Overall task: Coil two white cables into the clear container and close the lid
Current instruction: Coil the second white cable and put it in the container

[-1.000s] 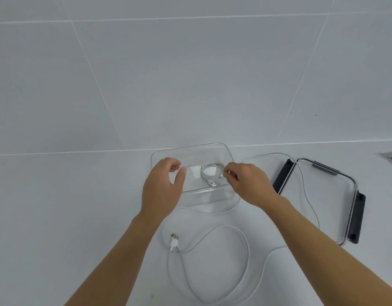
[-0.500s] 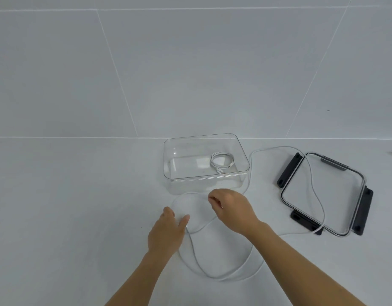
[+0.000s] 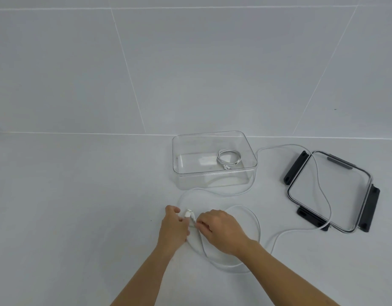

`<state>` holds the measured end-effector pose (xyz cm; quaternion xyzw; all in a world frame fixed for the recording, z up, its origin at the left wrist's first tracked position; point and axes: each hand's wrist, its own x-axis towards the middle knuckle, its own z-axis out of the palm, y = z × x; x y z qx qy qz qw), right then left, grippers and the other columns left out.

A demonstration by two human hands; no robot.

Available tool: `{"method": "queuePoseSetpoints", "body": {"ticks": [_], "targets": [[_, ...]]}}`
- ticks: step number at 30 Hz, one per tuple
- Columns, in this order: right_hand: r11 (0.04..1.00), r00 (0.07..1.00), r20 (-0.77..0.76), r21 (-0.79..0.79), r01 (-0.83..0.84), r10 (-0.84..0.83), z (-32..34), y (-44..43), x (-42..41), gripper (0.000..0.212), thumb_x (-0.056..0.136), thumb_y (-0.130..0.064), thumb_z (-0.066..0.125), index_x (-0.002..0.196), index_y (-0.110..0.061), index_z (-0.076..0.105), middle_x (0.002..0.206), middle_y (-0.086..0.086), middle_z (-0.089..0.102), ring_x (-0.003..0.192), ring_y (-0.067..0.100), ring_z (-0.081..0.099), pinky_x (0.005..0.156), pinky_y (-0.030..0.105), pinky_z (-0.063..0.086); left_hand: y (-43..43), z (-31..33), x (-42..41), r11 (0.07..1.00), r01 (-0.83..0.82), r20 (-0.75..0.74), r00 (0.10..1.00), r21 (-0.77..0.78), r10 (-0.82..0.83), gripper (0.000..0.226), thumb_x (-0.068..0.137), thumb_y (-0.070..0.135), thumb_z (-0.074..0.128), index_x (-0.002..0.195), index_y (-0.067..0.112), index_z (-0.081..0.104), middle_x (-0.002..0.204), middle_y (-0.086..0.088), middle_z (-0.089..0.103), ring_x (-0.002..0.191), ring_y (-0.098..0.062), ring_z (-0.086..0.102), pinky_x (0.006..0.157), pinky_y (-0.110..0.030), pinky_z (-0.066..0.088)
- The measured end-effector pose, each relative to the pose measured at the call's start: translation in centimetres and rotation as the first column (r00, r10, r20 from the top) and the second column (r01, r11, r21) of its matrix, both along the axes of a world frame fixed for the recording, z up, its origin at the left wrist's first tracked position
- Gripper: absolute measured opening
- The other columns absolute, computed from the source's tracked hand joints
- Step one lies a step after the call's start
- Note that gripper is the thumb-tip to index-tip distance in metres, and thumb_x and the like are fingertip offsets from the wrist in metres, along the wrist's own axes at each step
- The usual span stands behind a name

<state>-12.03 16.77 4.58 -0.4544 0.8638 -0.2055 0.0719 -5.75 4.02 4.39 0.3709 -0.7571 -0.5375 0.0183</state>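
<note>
Lower centre, on the worktop (image 3: 80, 217): my left hand (image 3: 173, 228) pinches the loose cable (image 3: 258, 226) at its plug (image 3: 188, 213). My right hand (image 3: 219, 233) has its fingers curled round the same cable just beside, apparently to start winding. The first cable (image 3: 229, 159) lies coiled in the container (image 3: 212, 173), mid-frame. The loose run crosses the lid (image 3: 299, 171) at right and will hamper closing.
</note>
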Motion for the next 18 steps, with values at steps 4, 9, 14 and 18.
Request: {"method": "queuePoseSetpoints", "body": {"ticks": [4,9,14,18], "targets": [[0.989,0.882,0.464,-0.08,0.126,-0.075,1.9,-0.6,0.9,0.033,0.093,-0.039,0.049,0.09,-0.009,0.063,0.076,0.005,0.063,0.068,0.019,0.055,0.066,0.031,0.044,-0.5,1.8,-0.2,0.948,-0.135,-0.098,0.981,0.287,0.169,0.021,0.089,0.008,0.056,0.106,0.006,0.044,0.085,-0.014,0.057,0.057,-0.02,0.056,0.046,-0.028,0.049],[0.966,0.499,0.865,-0.076,0.248,-0.06,4.4,-0.9,0.5,0.023,0.085,-0.027,0.065,0.1,-0.01,0.063,0.084,0.002,0.066,0.071,0.013,0.063,0.065,0.021,0.051,-1.1,3.6,-0.6,0.879,-0.155,-0.137,0.961,0.452,0.24,0.022,0.088,0.008,0.058,0.108,0.002,0.051,0.081,-0.013,0.057,0.061,-0.022,0.056,0.055,-0.032,0.049],[0.983,0.484,0.873,-0.033,0.179,-0.058,6.3,0.0,-0.6,0.023,0.081,-0.01,0.066,0.104,-0.008,0.062,0.072,0.001,0.063,0.058,0.013,0.057,0.06,0.023,0.049,-2.0,4.9,-1.2,0.824,-0.154,-0.144,0.951,0.545,0.273,0.016,0.087,0.003,0.059,0.1,-0.003,0.053,0.074,-0.014,0.054,0.06,-0.019,0.054,0.048,-0.027,0.052],[0.994,0.621,0.777,0.083,0.065,-0.105,7.4,0.8,-1.8,0.026,0.08,-0.019,0.07,0.105,-0.015,0.063,0.093,-0.002,0.061,0.088,0.013,0.059,0.085,0.025,0.045,-2.5,5.9,-1.5,0.635,-0.191,-0.124,0.9,0.749,0.418,0.011,0.087,-0.006,0.055,0.077,-0.005,0.057,0.067,-0.013,0.052,0.06,-0.018,0.053,0.042,-0.019,0.053]]}}
